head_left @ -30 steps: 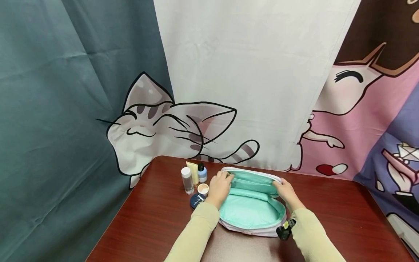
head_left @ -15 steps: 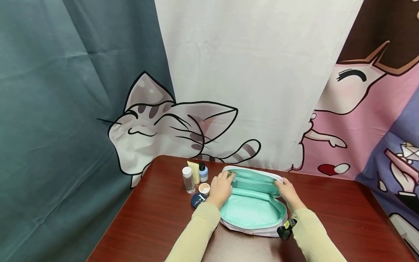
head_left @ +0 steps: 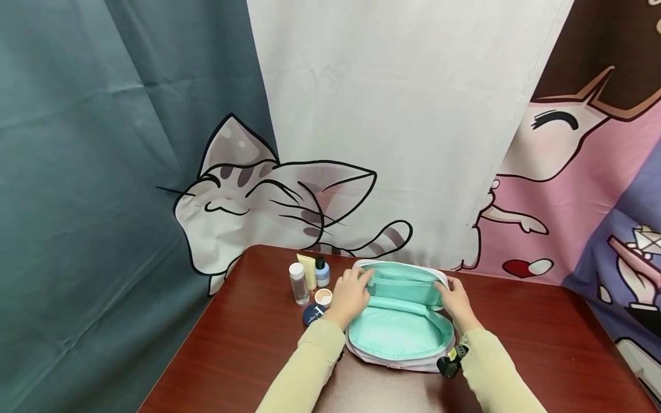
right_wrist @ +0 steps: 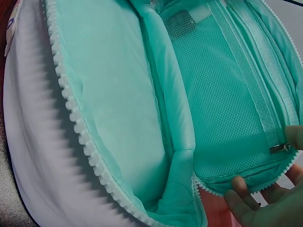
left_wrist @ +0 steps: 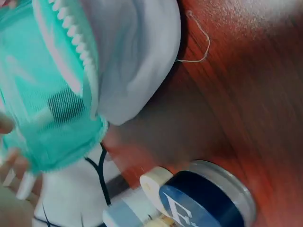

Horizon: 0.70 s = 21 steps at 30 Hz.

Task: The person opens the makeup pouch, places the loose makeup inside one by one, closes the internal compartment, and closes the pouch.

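Note:
A pale zip-up cosmetic bag [head_left: 400,332] with a mint-green lining lies unzipped on the table, its lid [head_left: 405,284] tilted up at the back. My left hand [head_left: 349,297] grips the lid's left edge, and my right hand [head_left: 457,304] holds its right edge, thumb inside and fingers behind. A mesh pocket [right_wrist: 222,113] lines the lid; its metal zip pull [right_wrist: 279,148] sits near the right thumb. Behind the mesh shows a dark patch [left_wrist: 66,105] beside something pale, too obscured to identify. Nothing lies in the bag's main compartment.
Left of the bag stand a clear white-capped bottle [head_left: 298,285], a yellow tube [head_left: 307,271] and a blue black-capped bottle [head_left: 322,274]. A small round pot [head_left: 323,296] and a navy-lidded jar [head_left: 312,315] sit nearer. A printed curtain [head_left: 413,143] hangs behind the table [head_left: 237,344].
The lid has risen slightly and stands a little more upright, both hands keeping their hold on it. The right thumb has shifted a little upward along the edge. The cosmetics stay put.

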### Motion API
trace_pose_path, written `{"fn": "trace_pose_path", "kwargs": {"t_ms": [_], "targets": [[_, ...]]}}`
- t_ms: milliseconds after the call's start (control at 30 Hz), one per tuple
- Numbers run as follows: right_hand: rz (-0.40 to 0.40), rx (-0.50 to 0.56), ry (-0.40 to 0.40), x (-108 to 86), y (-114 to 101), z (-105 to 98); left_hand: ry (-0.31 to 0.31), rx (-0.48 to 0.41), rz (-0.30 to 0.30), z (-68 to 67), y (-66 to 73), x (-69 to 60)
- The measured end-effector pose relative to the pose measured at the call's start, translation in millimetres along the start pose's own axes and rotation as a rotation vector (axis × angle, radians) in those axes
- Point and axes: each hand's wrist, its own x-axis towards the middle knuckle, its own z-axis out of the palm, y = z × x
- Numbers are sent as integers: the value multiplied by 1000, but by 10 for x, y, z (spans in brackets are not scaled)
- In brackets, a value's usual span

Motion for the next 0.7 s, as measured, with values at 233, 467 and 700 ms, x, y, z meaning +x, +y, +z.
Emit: {"fn": "trace_pose_path", "kwargs": {"t_ms": [233,467,700], "targets": [[-8,-21,-17,-9,11,-43,22,-187,-399,-266,-413,-224],[-4,-19,-19,-10,28,-52,-280,-173,-578,-286,-711,-534],[-7,-17,-28,-22,26,-73,-280,-222,-641,-129,-706,-613]]}}
